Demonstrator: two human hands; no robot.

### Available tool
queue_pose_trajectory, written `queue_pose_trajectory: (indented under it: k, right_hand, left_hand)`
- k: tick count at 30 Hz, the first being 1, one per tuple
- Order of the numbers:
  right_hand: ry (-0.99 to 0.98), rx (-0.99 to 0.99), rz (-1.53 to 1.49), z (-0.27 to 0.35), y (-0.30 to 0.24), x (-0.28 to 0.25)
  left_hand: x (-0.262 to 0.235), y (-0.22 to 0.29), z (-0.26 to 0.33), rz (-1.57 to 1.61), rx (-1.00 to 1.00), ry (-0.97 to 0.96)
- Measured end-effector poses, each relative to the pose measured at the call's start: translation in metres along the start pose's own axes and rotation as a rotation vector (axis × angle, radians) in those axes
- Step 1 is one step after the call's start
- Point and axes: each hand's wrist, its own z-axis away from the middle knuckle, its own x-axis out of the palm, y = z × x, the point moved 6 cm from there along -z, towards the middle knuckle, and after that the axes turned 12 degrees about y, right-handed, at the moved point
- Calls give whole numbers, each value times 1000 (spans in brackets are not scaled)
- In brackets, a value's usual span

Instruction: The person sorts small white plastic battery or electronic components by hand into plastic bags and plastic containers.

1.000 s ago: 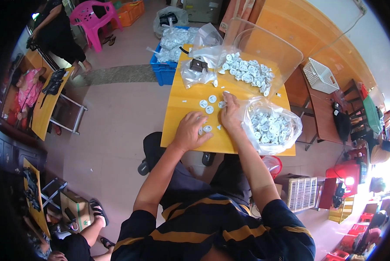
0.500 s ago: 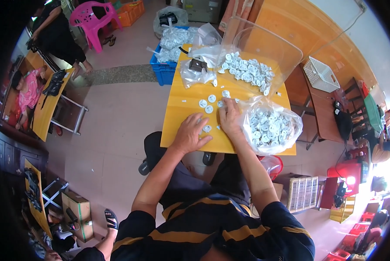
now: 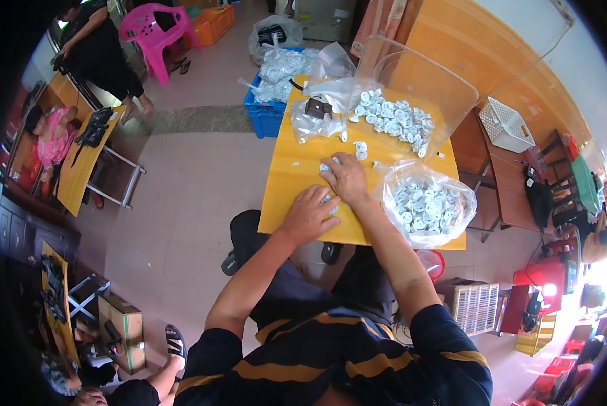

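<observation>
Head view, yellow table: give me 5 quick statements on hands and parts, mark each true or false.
1. Both hands rest on the yellow table. True.
2. The right hand is inside the clear plastic bag of white parts. False: it lies on the tabletop over a few loose white parts, and the bag sits to its right.
3. The left hand lies nearer the person than the right hand. True.
4. The clear plastic bin at the far end of the table stands upright. False: it is tipped on its side, with white parts spilling onto the table.
5. The blue crate sits on the table. False: it is on the floor beyond it.
</observation>
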Motion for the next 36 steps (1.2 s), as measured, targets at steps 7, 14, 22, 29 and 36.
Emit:
queue_pose_trajectory:
  k: [7,14,22,29,36]
  right_hand:
    - [-137,114,107,8,7,25]
    - [-93,89,-69,7,29,-4]
    - [-119,637,-703,-18,7,-16]
    - [42,592,-1347,-48,-10,-173]
    - [182,850,-1097,-6,67,-215]
  left_hand:
    - [20,-15,15,-110,47,78]
    - [27,-7,8,-68,24,101]
    - [22,-16,14,-110,-7,65]
    - [22,-31,9,41,-85,240]
    - [8,-73,0,922,-966,460]
